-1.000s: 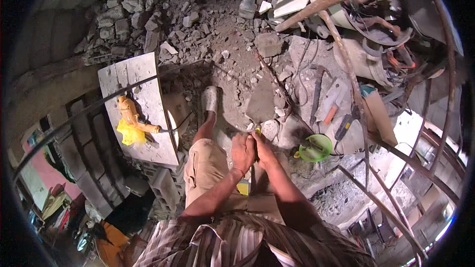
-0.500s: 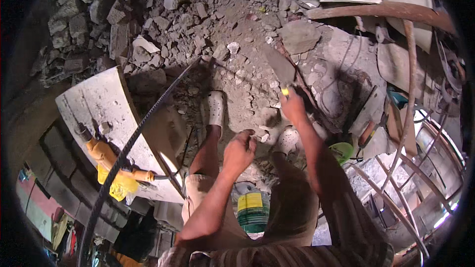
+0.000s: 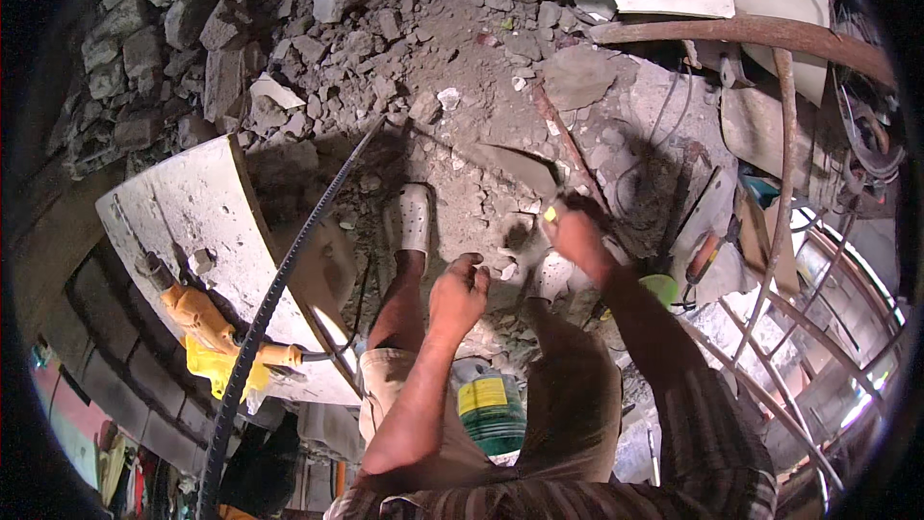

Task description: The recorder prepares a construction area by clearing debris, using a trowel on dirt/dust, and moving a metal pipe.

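Observation:
My right hand (image 3: 577,239) is closed around the handle of a trowel (image 3: 523,166) with a yellow collar. The grey blade points away and to the left, low over the dirt. My left hand (image 3: 458,297) hovers above the ground between my legs, its fingers curled in; anything inside them is hidden. Small pale stones (image 3: 507,271) lie on the ground just right of its fingertips. White perforated clogs (image 3: 412,217) are on my feet, one on each side of this patch of ground. Behind my hands, a green bucket (image 3: 493,424) with a yellow label stands between my knees.
Broken rubble (image 3: 226,24) heaps up at the far left. A yellow power tool (image 3: 202,313) lies on a white curved panel (image 3: 197,193), crossed by a ribbed black bar (image 3: 289,265). To the right are a rusty pipe (image 3: 751,31), a green bowl (image 3: 659,289) and metal bars (image 3: 784,395).
The trowel's blade has swung to the left and nearer me, lying flatter across the dirt. My right hand has turned and come slightly closer. My left hand has barely shifted.

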Tool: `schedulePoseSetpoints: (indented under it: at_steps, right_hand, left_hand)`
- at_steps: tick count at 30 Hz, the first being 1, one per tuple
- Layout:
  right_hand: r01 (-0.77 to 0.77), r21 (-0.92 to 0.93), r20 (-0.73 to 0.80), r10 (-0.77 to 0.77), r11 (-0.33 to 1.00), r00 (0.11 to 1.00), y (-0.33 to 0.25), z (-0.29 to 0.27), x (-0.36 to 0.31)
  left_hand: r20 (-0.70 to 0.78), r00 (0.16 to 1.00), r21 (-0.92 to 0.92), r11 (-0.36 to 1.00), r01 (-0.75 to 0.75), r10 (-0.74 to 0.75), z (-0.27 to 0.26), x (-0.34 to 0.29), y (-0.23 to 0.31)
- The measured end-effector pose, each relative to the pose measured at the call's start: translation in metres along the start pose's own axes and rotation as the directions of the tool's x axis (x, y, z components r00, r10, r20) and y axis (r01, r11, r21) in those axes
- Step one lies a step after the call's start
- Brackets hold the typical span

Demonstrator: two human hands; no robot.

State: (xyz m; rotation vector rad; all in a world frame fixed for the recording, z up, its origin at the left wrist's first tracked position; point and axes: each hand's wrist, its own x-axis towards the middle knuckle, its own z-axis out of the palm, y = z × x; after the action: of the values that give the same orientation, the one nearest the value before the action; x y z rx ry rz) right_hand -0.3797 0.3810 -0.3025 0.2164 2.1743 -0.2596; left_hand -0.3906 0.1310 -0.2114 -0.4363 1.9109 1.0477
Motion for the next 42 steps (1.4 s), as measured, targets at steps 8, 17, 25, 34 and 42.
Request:
schedulePoseSetpoints:
  at_steps: [8, 17, 25, 34, 42]
  right_hand:
    - [-0.259, 0.936, 0.211, 0.206, 0.240, 0.955, -0.079, 0.032, 0.023]
    - [-0.018, 0.135, -0.179, 0.042, 0.991, 0.983, -0.044, -0.020, 0.055]
    - [-0.346, 0.775, 0.287, 0.194, 0.529, 0.938, -0.034, 0.113, -0.066]
    - [-0.233, 0.971, 0.240, 0.194, -0.057, 0.951, -0.105, 0.082, 0.058]
    - [0.092, 0.960, -0.170, 0.288, 0.265, 0.942, -0.057, 0.163, 0.000]
  left_hand:
    - [-0.005, 1.000, 0.062, 0.998, 0.018, -0.018, -0.007, -0.004, 0.001]
    - [-0.050, 0.994, 0.128, 0.988, -0.089, 0.096, 0.016, 0.000, -0.019]
    - [-0.034, 0.999, 0.100, 0.994, -0.036, 0.039, 0.015, 0.007, -0.012]
    - [0.015, 0.999, 0.084, 0.995, 0.043, -0.045, 0.011, 0.005, -0.005]
    - [0.040, 0.997, -0.009, 0.998, 0.065, -0.064, 0.009, 0.010, 0.018]
